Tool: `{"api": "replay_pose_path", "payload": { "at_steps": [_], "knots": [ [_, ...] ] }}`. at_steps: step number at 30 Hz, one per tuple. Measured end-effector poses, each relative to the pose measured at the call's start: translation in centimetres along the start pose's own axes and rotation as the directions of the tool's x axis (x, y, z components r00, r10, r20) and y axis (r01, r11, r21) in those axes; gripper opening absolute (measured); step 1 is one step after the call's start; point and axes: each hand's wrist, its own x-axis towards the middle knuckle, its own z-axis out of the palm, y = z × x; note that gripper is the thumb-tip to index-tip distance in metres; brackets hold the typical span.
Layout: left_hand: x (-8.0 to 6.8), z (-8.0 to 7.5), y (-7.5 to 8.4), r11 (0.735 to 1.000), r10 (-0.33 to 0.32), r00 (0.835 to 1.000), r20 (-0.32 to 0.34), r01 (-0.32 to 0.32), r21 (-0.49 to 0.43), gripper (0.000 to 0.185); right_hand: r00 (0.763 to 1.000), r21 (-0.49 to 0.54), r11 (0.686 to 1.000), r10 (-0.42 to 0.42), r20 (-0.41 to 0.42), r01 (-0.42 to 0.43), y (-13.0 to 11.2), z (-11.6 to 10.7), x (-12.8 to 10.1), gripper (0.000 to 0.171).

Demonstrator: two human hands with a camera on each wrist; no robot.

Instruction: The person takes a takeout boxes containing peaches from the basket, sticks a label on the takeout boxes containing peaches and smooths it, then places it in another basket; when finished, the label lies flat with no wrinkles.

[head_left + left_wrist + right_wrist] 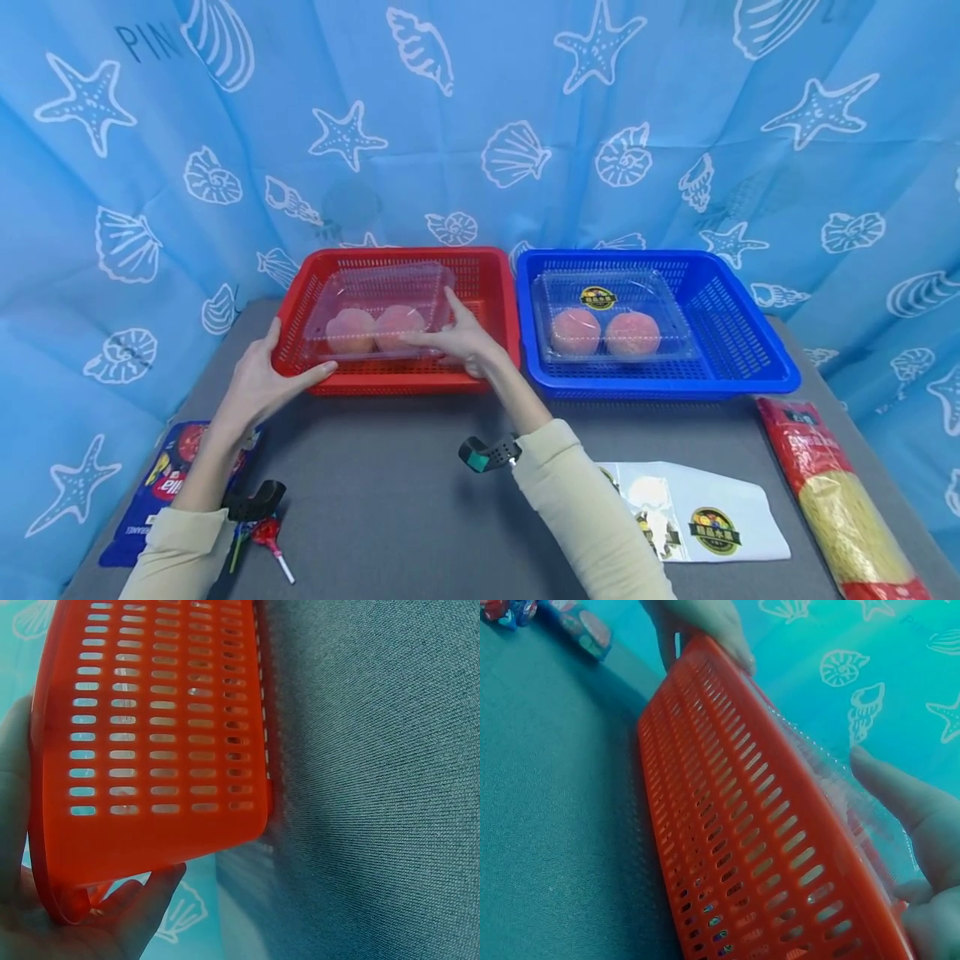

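Note:
A clear plastic box (pixel 386 287) with two pink, peach-like fruits (pixel 400 325) lies inside the red basket (pixel 420 383). My left hand (pixel 258 379) grips the basket's near left corner; in the left wrist view, fingers (pixel 154 900) bend around the red rim. Over the right end of the box reaches my right hand (pixel 461 337), thumb and index finger spread apart. They look to touch the box, though exact contact is unclear. In the right wrist view, that thumb (pixel 892 784) extends straight above the basket edge, while the remaining fingers are partly hidden.
At right, a blue basket (pixel 750 387) holds another clear box (pixel 652 292) with two similar fruits. A white bag (pixel 742 500) and a red-and-yellow noodle-like packet (pixel 847 500) lie at front right. Near my left forearm are a dark blue packet (pixel 150 517) and lollipops (pixel 267 533).

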Motion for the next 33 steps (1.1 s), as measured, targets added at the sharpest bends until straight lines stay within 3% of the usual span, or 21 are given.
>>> {"api": "replay_pose_path", "payload": {
  "at_steps": [7, 11, 18, 22, 25, 29, 33],
  "knots": [
    [0.0, -0.1, 0.0, 1.0, 0.01, 1.0, -0.005, -0.01, -0.002, 0.111, 0.997, -0.023, 0.997, -0.069, 0.028, 0.07, 0.1, 0.3, -0.1, 0.114],
    [0.0, -0.1, 0.0, 1.0, -0.001, 1.0, -0.001, 0.001, 0.005, 0.113, 0.996, -0.021, 0.998, -0.062, 0.067, 0.064, 0.1, 0.3, -0.1, 0.115],
    [-0.1, -0.1, 0.0, 1.0, -0.023, 1.0, 0.019, 0.023, 0.007, 0.117, 0.989, 0.183, 0.982, -0.077, 0.126, 0.053, 0.2, 0.1, 0.4, 0.107],
    [-0.2, -0.1, -0.1, 0.999, -0.032, 0.999, 0.027, 0.032, 0.003, 0.119, 0.991, 0.242, 0.97, -0.048, 0.128, 0.015, 0.1, 0.2, 0.8, 0.104],
    [-0.2, -0.1, -0.2, 0.999, -0.048, 0.998, 0.033, 0.048, -0.001, 0.121, 0.99, 0.34, 0.938, 0.015, 0.137, -0.061, 0.0, 0.1, 0.9, 0.1],
    [-0.1, -0.1, -0.1, 0.997, -0.071, 0.997, 0.038, 0.07, 0.014, 0.123, 0.983, 0.473, 0.867, 0.087, 0.164, -0.156, -0.1, 0.0, 1.1, 0.097],
    [0.1, -0.1, 0.0, 0.997, -0.071, 0.997, 0.033, 0.07, 0.028, 0.124, 0.985, 0.581, 0.797, 0.1, 0.144, -0.165, -0.2, -0.1, 1.2, 0.094]
  ]
}}
